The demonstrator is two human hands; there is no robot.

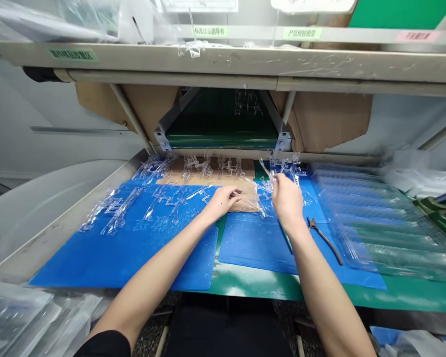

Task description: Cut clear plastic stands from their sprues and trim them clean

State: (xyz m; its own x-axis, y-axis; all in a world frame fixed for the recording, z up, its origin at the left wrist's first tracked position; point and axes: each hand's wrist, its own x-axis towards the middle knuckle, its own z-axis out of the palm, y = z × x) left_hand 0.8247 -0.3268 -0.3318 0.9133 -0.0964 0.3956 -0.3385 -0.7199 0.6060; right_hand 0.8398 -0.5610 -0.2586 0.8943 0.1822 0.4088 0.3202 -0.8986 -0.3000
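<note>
My left hand [225, 202] is closed in a pinch at the end of a clear plastic sprue part [250, 202], over a sheet of brown cardboard [208, 179]. To its right, my right hand [288, 201] is closed, knuckles up, beside more clear plastic parts [292, 166]. What its fingers hold is hidden by the hand. A pair of cutting pliers [325, 239] lies on the blue sheet, just right of my right forearm. Rows of clear branched plastic pieces [124, 210] lie on the left blue sheet [134, 258], and several more line the cardboard's far edge.
A green conveyor belt [223, 119] leads away at the back, with a clear piece on it. Clear ridged trays [394, 223] stand at the right. A shelf beam [223, 62] crosses above the table. Plastic bags [40, 317] lie at the lower left.
</note>
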